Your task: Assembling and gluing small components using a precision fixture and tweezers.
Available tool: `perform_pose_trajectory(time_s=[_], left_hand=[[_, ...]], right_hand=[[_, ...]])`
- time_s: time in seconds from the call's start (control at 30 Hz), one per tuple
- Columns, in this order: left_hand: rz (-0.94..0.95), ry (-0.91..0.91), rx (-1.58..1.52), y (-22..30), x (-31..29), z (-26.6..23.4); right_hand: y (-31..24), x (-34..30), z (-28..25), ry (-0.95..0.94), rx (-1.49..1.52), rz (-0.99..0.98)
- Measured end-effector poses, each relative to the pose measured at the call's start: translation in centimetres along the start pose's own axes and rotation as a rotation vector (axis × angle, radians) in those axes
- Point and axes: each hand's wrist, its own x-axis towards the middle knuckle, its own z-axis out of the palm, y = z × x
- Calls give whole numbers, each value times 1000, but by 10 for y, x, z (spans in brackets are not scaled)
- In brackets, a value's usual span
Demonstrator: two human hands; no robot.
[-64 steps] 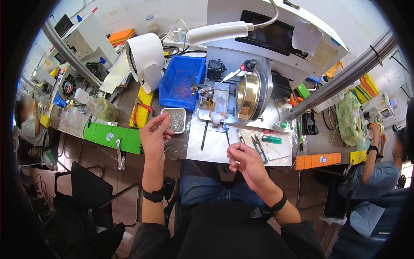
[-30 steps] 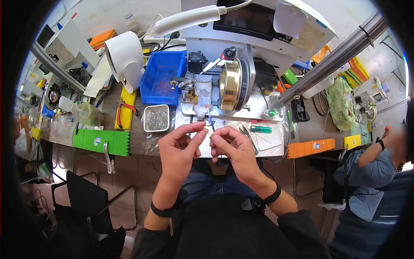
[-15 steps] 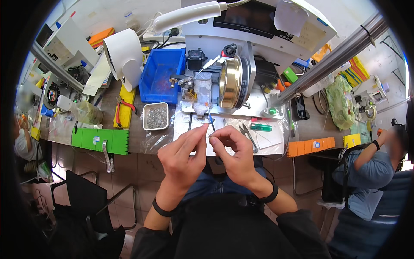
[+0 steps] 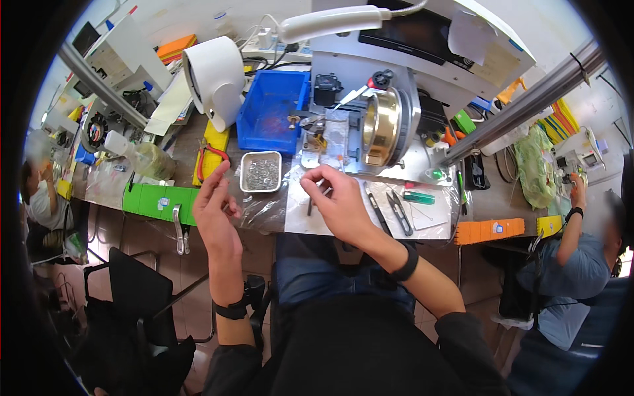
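The left hand (image 4: 216,210) is raised with fingers loosely parted, near the white dish (image 4: 261,191) of small metal parts (image 4: 262,173) on the worktop (image 4: 187,144), while the right hand (image 4: 335,203) curls over the white sheet (image 4: 298,218), its grip indeterminable.

The head view comes from the left one of two fisheye cameras worn side by side on the person's head, above and on the near side of the blue bin (image 4: 267,144). It faces forward and down at the table (image 4: 185,152) around the bin, near enough that the left hand (image 4: 216,211) and right hand (image 4: 340,203) look large on the bin's near side, and wide enough to reach the wall (image 4: 185,20) beyond it.
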Motion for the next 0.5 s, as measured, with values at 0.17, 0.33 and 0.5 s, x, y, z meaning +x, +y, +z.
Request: perform_pose_trajectory(time_s=[0.17,0.33,0.5], left_hand=[[-54,-30,-5,-8,-3,-16],[-49,-82,17,-9,-2,-15],[18,-88,113,-9,-9,-4]], right_hand=[[17,34,42,-17,-190,-139],[26,44,49,31,-298,-143],[12,31,30,-3,-92,-47]])
